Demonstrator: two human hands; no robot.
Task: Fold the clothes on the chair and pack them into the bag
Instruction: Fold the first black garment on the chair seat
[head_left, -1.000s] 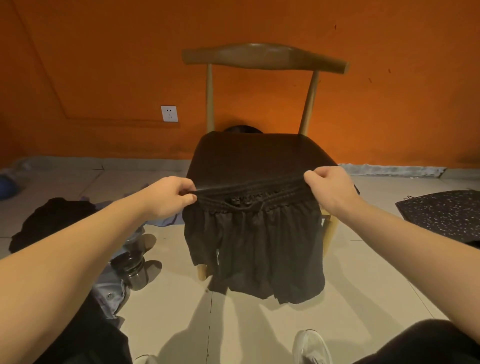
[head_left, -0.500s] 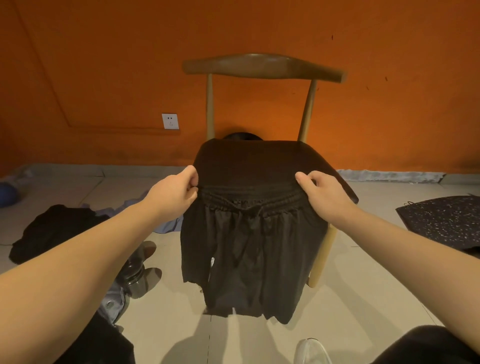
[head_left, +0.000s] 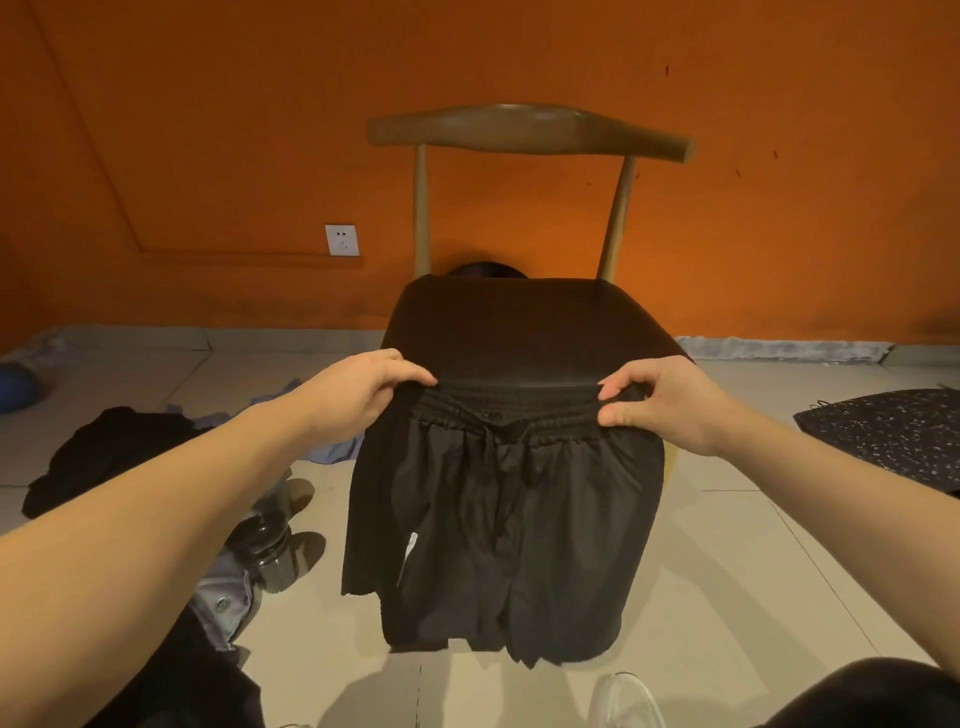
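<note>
A pair of black drawstring shorts hangs over the front edge of the chair's dark seat. The elastic waistband lies on the seat edge and the legs drape down toward the floor. My left hand pinches the left end of the waistband. My right hand pinches the right end between thumb and fingers. The wooden chair faces me against an orange wall. A dark speckled bag lies on the floor at the right.
A black garment and a light blue cloth lie on the floor at the left. A dark glossy jar stands by my left forearm. My white shoe shows at the bottom. A wall socket sits left of the chair.
Both hands carried the waistband forward and set it on the seat's front edge. The shorts now drape down the chair front instead of hanging in the air.
</note>
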